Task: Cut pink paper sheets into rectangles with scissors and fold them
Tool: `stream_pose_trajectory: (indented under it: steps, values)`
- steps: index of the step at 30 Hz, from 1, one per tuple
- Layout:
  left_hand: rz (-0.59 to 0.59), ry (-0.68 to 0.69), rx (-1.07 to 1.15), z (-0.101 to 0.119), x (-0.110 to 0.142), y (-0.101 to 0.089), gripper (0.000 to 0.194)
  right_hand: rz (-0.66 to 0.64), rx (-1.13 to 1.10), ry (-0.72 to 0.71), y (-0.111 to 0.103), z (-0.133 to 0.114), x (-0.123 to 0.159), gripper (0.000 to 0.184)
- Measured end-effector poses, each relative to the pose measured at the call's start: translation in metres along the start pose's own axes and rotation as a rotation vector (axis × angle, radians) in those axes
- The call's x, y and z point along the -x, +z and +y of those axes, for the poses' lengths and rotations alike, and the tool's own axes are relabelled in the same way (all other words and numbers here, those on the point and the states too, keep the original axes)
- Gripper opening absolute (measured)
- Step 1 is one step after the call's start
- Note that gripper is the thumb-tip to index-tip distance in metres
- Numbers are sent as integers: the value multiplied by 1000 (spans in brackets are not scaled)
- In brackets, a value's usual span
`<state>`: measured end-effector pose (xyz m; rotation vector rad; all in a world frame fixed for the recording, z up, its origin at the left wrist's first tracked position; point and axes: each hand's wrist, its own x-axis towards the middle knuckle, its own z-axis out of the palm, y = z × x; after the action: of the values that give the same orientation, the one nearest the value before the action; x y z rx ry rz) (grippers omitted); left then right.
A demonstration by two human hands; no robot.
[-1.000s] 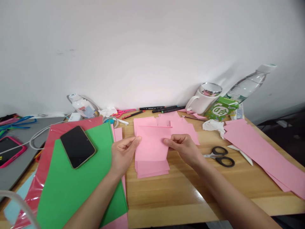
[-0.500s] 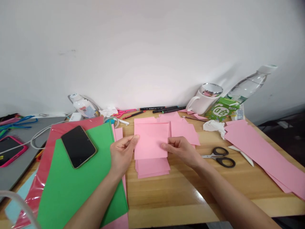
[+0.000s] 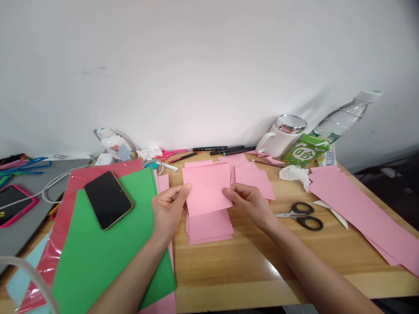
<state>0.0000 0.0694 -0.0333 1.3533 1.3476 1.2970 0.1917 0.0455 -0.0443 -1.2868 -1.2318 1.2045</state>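
Note:
A square of pink paper (image 3: pixel 208 188) is held up between both hands over the table. My left hand (image 3: pixel 168 209) pinches its left edge, thumb in front. At its right edge, my right hand (image 3: pixel 250 203) closes thumb and fingers on the paper. The square is tilted slightly, its right side higher. Below and partly behind it lies a stack of pink paper squares (image 3: pixel 211 229). More pink paper pieces (image 3: pixel 257 182) are spread just beyond my right hand. Black-handled scissors (image 3: pixel 303 216) rest to the right of that hand.
To the left, a phone (image 3: pixel 108 200) sits on green paper (image 3: pixel 111 253). Pens (image 3: pixel 232 151) line the wall. A white mug (image 3: pixel 281 135), a green box (image 3: pixel 304 151) and a leaning bottle (image 3: pixel 343 115) stand at back right. Long pink strips (image 3: pixel 360 209) lie at right.
The held pink square has tilted, its right side rising, and its top edge sits a little higher. Both hands keep their grip, almost in the same place.

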Motion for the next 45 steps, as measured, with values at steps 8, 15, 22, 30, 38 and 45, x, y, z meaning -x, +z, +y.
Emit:
stream_pose_trajectory:
  steps: [8, 15, 22, 30, 38, 45]
  values:
    - [-804, -352, 59, 12, 1, -2, 23, 288, -233, 59, -8, 15, -4, 23]
    - [-1011, -334, 73, 17, -12, -19, 40, -152, 84, 147, -5, -3, 4, 22]
    - [-881, -119, -393, 14, 7, 0, 45, -395, 218, 74, 8, 1, 12, 18]
    - [-968, -168, -256, 11, -4, -5, 47, -388, 234, 63, 0, 1, 7, 19]
    - [-905, -194, -224, 15, -13, -16, 38, -230, 111, 145, -23, -5, -2, 17]
    - [-866, -139, -217, 10, -9, -10, 29, -135, 140, -13, -11, 0, 0, 23]
